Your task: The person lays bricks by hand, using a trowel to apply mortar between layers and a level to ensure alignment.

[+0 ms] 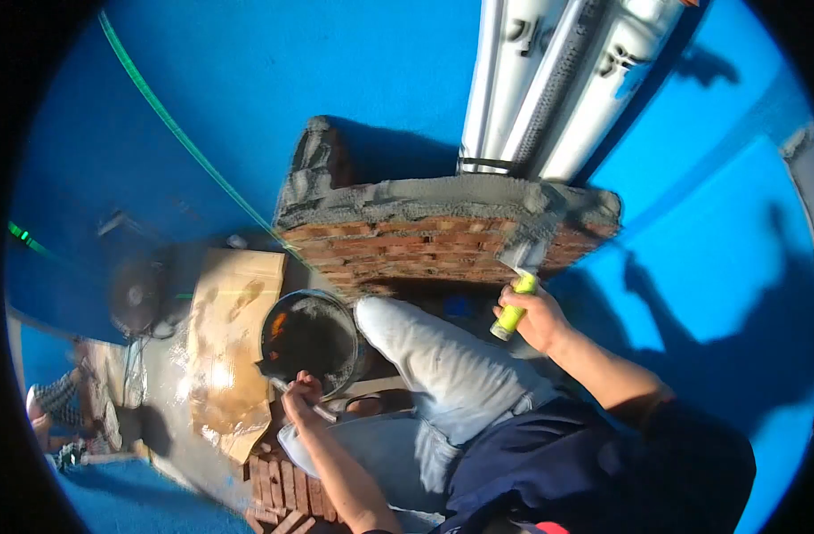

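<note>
By red-brick wall [407, 249]: right hand [540, 319] gripping lime-handled trowel [511, 321], left hand [301, 399] gripping thin-handled tool [276, 382]; sloppy swipe might gouge grey mortar [407, 192].

Your bucket [361, 354] has cardboard [229, 334] at its left, a brick wall [407, 249] beyond and right, and bricks [287, 485] on the side nearer you.

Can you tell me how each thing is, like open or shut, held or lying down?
Right hand: closed on a trowel
Trowel: held, blade blurred near the wall
Left hand: closed on a tool
Metal tool: held, partly over the bucket
Bucket: open, dark inside
Brick wall: brick face bare, grey along the top
White pipes: strapped together
Cardboard: lying flat, stained
</note>
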`<action>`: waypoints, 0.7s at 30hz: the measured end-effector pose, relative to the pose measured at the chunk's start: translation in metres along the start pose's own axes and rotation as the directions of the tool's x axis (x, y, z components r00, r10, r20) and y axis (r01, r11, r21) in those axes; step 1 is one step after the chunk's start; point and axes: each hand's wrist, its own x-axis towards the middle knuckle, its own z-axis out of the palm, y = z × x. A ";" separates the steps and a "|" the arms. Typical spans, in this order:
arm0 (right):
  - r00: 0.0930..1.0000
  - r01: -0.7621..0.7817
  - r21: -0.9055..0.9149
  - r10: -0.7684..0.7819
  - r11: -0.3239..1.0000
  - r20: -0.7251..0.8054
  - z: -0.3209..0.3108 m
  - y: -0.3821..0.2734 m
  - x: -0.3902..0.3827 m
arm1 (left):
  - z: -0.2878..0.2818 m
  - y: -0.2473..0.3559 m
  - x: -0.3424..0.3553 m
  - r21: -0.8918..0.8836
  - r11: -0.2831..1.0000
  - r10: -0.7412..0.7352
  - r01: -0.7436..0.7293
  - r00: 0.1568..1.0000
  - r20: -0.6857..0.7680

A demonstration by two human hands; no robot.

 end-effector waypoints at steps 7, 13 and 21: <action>0.794 0.252 -0.876 -0.606 0.411 -0.056 -0.029 -0.142 -0.034 | -0.042 0.008 0.009 -0.014 1.000 0.022 -0.022 0.999 0.044; 0.686 -0.439 -0.791 -0.727 -0.425 0.010 -0.147 -0.172 -0.060 | -0.033 0.005 0.019 0.055 0.998 -0.029 0.026 0.998 0.063; 0.674 -0.093 -0.949 -0.721 -0.301 0.163 -0.053 -0.157 -0.058 | -0.003 0.011 -0.011 0.019 1.000 -0.006 0.005 0.999 0.049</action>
